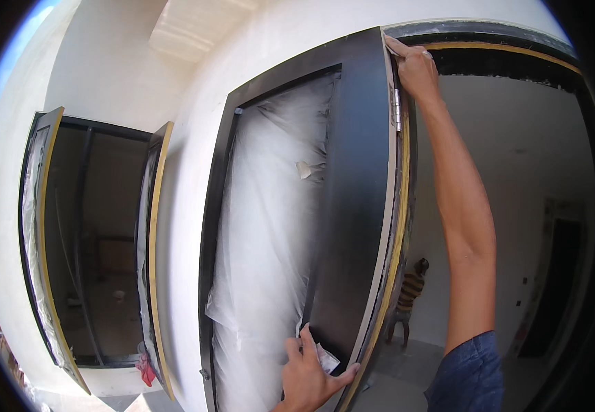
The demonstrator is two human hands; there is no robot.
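Observation:
My right hand (419,71) is raised to the top hinge-side corner of a black door leaf (356,199). Its fingers are curled, and one fingertip presses on the door's edge, where a narrow pale strip (382,254) runs down. What lies inside those fingers is hidden. Lower down, my left hand (309,376) lies against the door face with fingers spread, the thumb reaching to the edge. Between its thumb and forefinger shows a crumpled whitish scrap (326,358); I cannot tell whether the hand holds it. Clear plastic film (270,206) covers the door's panel, with a torn spot.
A metal hinge (396,110) joins the door to the black frame (490,60), edged in yellow. Through the doorway, a person in a striped top (411,292) stands far back. At left, an open window (98,240) has both leaves swung outward; a red cloth (146,367) hangs there.

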